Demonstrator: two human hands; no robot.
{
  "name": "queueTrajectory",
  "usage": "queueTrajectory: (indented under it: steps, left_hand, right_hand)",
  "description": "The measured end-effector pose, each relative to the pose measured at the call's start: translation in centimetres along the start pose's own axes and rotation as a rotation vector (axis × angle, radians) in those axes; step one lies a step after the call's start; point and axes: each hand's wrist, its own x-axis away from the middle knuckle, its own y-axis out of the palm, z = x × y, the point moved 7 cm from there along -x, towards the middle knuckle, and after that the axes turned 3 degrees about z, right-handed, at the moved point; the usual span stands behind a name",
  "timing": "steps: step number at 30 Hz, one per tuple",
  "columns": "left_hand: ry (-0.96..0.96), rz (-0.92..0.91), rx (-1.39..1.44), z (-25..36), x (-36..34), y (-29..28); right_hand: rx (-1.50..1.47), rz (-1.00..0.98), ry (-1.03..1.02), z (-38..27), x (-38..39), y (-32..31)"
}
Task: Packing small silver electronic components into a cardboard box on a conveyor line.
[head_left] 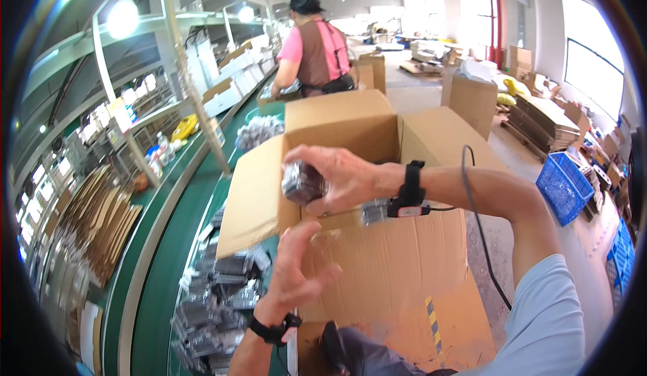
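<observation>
An open cardboard box [397,255] stands before me with its flaps spread outward. Over its left side my right hand [344,174] grips a small dark item in clear plastic wrap [302,182]. Lower and nearer to me, my left hand [296,271] has its fingers apart and nothing in them, beside the box's near flap. Inside the box some wrapped items [375,211] show below my right wrist; the rest of its contents are hidden. A heap of similar plastic-wrapped dark items [219,302] lies to the left of my left hand.
A green conveyor belt [165,268] runs along the left, with a post [185,73] beside it. Ahead, a person in a pink and brown top [317,52] stands at the line near more wrapped items [259,132]. At right are a blue crate [565,187] and stacked flat cardboard [542,123].
</observation>
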Motion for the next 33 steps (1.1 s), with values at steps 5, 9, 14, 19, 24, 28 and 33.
queueTrajectory:
  steps: [5, 9, 14, 19, 24, 28, 33]
  left_hand:
    - [-0.389, 0.573, 0.948, -1.3, 6.8, -7.6]
    - [-0.397, 0.654, 1.144, 1.0, 13.0, -8.8]
    - [-0.438, 0.858, 1.344, 1.4, 22.8, -11.3]
    - [-0.35, 1.088, 1.218, 1.8, 29.8, -14.1]
    - [-0.317, 1.16, 1.211, 2.3, 31.3, -17.4]
    - [-0.381, 1.177, 1.231, 2.1, 32.2, -18.0]
    - [-0.488, 1.222, 1.314, 1.7, 32.9, -17.3]
  right_hand:
    - [-0.22, -0.016, -0.144, -10.3, -1.1, 2.7]
    - [-0.303, -0.14, -0.192, -17.3, -1.0, 9.2]
    - [-0.497, -0.43, -0.174, -25.0, -2.2, 17.1]
    - [-0.536, -0.347, -0.407, -30.6, -2.5, 21.1]
    - [-0.548, -0.216, -0.504, -31.8, -2.3, 22.2]
    - [-0.563, -0.181, -0.566, -31.1, -2.2, 22.1]
    - [-0.469, -0.148, -0.629, -31.3, -1.4, 22.3]
